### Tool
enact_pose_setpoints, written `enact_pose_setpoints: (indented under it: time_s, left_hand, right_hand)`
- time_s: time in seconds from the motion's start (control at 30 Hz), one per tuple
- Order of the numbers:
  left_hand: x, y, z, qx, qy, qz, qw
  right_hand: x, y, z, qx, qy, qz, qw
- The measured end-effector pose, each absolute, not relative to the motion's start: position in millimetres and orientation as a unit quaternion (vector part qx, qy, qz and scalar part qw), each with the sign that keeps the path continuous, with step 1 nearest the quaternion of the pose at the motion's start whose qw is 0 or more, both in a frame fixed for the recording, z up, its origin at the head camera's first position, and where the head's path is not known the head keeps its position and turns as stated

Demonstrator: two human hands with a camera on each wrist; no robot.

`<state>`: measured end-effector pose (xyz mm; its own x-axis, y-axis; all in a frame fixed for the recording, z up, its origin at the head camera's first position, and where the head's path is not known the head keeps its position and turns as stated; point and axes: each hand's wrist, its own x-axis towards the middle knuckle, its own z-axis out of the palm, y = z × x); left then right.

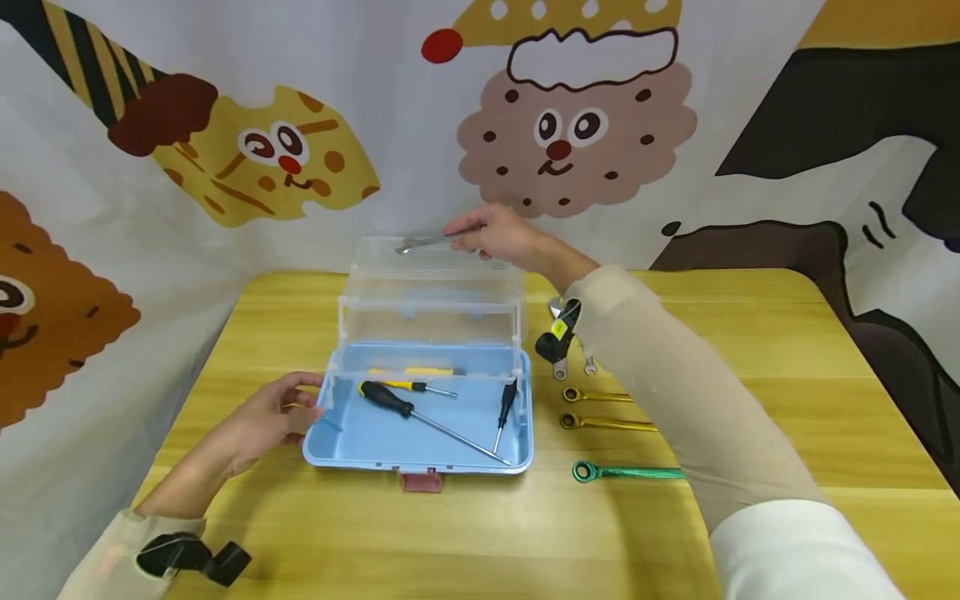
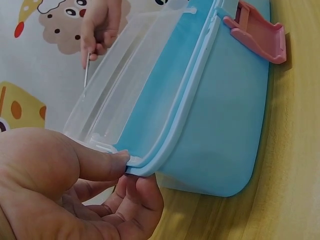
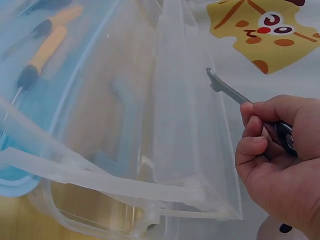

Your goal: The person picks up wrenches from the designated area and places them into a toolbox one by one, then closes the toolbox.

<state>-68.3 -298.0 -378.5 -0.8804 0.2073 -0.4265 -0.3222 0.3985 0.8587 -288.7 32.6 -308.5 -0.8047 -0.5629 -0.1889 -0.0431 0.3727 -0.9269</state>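
Observation:
My right hand (image 1: 510, 237) grips a silver wrench (image 1: 427, 241) by one end, above the upper clear tray (image 1: 442, 265) of a blue toolbox (image 1: 341, 461). The wrench's open-ended jaw points left, over the tray, in the head view. With thumb and fingers my left hand (image 2: 75, 185) pinches the toolbox's rim at its left corner. On the toolbox floor lie a large black-and-yellow screwdriver (image 1: 385, 398), a small yellow one (image 1: 401, 385) and a black one (image 1: 507, 404). Another yellow handle (image 1: 431, 372) shows through the lower clear tray (image 3: 115, 100).
Right of the toolbox lie two gold ratchet wrenches (image 1: 603, 423) and a green one (image 1: 637, 472), partly covered by the right forearm. Silver wrenches (image 1: 560, 371) lie behind them. A pink latch (image 1: 422, 482) hangs at the toolbox's front. A printed cloth (image 1: 420, 125) hangs behind the table.

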Motion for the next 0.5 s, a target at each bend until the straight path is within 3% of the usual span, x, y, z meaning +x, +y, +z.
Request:
enact_pose_setpoints:
  time_s: [0.13, 0.4, 0.5]
  left_hand:
    - [-67.0, -297.1, -378.9, -0.036, 0.801, 0.546, 0.242]
    - [-66.4, -297.3, -379.7, -0.034, 0.802, 0.547, 0.237]
    - [-66.3, -297.3, -380.7, -0.033, 0.801, 0.549, 0.237]
  right_hand:
    - [-288.3, 30.9, -317.3, -0.187, 0.795, -0.526, 0.236]
    - [-284.3, 27.6, -320.7, -0.158, 0.872, -0.442, 0.139]
    - [-283.3, 29.9, -322.4, -0.139, 0.873, -0.447, 0.136]
